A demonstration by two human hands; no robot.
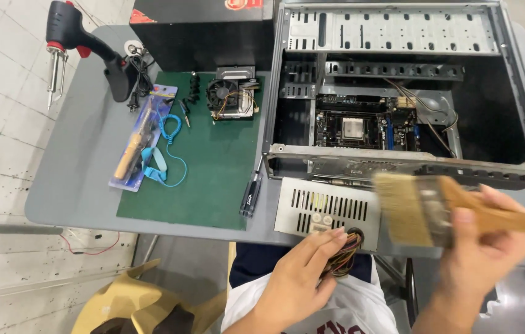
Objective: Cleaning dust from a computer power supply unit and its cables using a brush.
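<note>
The right hand point(482, 247) is closed tight around the smooth wooden handle of a wide, flat paintbrush point(426, 210); its straw-coloured bristles look soft and a bit blurry, and they hang over the near edge of the grey table point(77, 185), just in front of the open computer case point(398, 93). The left hand point(302, 278) is half open with bent fingers; it rests on a bunch of thin coloured wires point(346, 253) that come out of a silver metal power box point(321, 210) with long slots, right at the near edge. The case is a big metal box with a dark circuit board point(361, 127) inside. A flat green mat point(213, 161) lies in the middle of the table; a square cooler fan point(231, 96) sits at its far edge, and a black screwdriver point(251, 195) lies at its right edge.
</note>
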